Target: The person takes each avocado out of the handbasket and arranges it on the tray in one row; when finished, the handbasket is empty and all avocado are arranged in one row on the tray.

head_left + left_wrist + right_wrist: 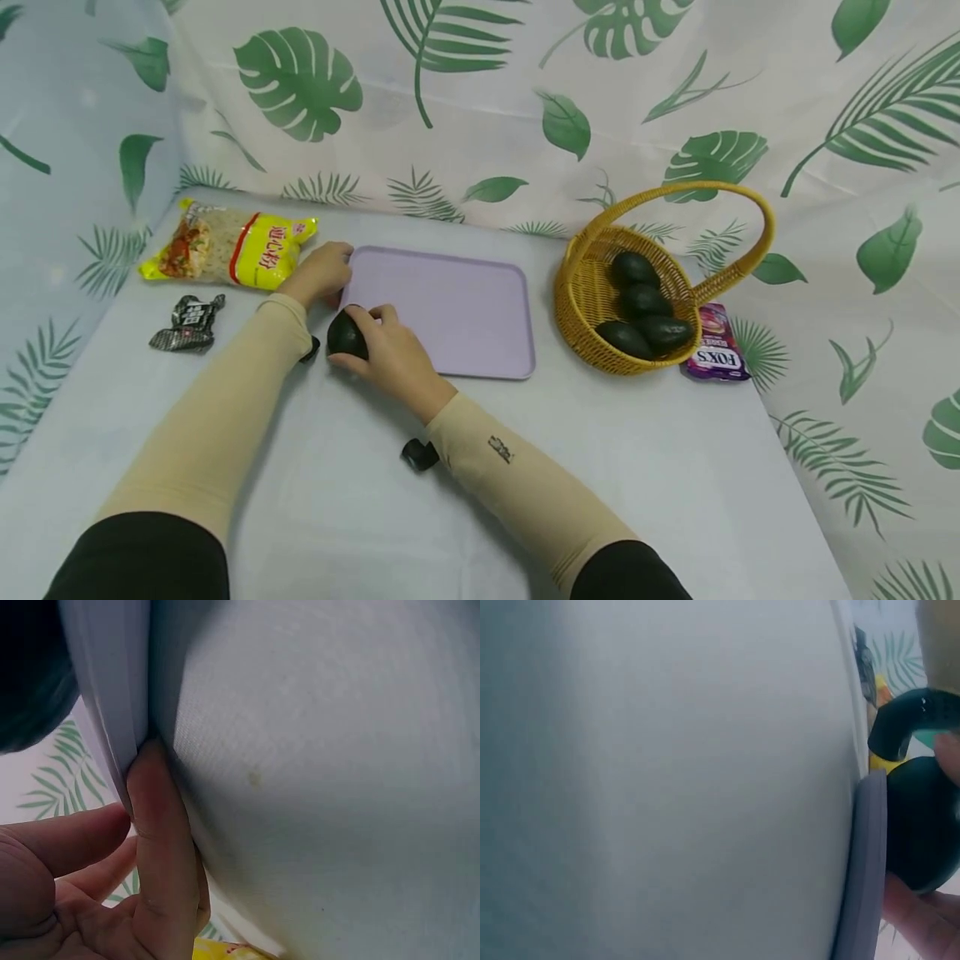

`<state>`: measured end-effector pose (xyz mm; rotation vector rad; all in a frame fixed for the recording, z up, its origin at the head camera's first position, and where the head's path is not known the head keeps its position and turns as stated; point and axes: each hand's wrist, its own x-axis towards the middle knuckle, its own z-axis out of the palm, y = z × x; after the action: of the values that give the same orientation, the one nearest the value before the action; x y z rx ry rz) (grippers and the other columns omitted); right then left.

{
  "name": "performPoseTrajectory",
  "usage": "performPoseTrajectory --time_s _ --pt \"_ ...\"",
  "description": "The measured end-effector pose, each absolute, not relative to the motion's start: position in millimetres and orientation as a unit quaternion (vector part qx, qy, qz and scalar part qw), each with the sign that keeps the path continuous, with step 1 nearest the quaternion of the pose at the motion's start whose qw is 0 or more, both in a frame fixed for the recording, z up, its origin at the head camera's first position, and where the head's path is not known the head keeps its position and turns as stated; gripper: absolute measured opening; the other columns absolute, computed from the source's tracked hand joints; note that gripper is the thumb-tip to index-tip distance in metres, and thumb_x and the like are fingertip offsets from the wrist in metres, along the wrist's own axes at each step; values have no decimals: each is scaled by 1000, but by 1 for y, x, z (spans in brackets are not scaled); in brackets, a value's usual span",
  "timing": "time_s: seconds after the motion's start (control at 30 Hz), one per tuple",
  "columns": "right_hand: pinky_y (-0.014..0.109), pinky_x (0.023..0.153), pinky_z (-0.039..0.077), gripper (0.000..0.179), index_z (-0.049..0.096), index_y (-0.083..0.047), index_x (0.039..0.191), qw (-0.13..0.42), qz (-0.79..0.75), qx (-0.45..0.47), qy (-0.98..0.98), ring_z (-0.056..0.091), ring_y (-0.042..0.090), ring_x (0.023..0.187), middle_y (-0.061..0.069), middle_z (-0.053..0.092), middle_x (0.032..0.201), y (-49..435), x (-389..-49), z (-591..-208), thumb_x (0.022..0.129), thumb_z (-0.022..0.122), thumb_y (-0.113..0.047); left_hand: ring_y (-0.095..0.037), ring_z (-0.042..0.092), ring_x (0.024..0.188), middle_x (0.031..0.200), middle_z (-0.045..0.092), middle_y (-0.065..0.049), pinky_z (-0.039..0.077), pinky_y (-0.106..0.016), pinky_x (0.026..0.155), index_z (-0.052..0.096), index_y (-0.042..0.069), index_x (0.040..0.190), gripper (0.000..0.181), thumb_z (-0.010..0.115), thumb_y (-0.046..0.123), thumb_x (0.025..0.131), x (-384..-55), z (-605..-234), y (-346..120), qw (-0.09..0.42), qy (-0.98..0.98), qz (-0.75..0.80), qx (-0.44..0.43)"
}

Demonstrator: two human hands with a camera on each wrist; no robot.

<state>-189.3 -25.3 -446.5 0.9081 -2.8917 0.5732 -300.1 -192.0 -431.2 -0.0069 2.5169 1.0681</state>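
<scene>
In the head view my left hand is at the left edge of a pale purple tray. The left wrist view shows its thumb and a finger pinching the tray's rim, one on each side. My right hand holds a dark green avocado over the tray's near left corner. From the right wrist view, the avocado appears against the tray's edge, with fingers around it; whether it touches the tray I cannot tell.
Right of the tray stands a handled wicker basket with several avocados. A purple FOX'S packet lies beside it. At the left are a yellow noodle bag and a small black packet. A leaf-print curtain hangs behind.
</scene>
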Motion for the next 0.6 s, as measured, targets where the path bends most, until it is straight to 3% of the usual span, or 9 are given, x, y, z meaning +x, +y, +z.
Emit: performPoseTrajectory --time_s 0.27,0.6 --pt "40 77 57 83 43 -20 148 39 189 286 -939 67 29 91 17 56 125 -20 -190 -452 81 72 -59 -40 57 107 154 30 -29 59 -39 73 23 -3 154 59 37 5 98 -300 -430 -190 209 902 377 -3" --pt "40 82 57 97 38 -18 152 41 199 284 -937 65 29 103 17 55 131 0 -190 -441 75 74 -65 -38 60 98 150 35 -30 59 -40 73 24 -3 154 59 39 5 97 -300 -430 -191 214 902 374 -3"
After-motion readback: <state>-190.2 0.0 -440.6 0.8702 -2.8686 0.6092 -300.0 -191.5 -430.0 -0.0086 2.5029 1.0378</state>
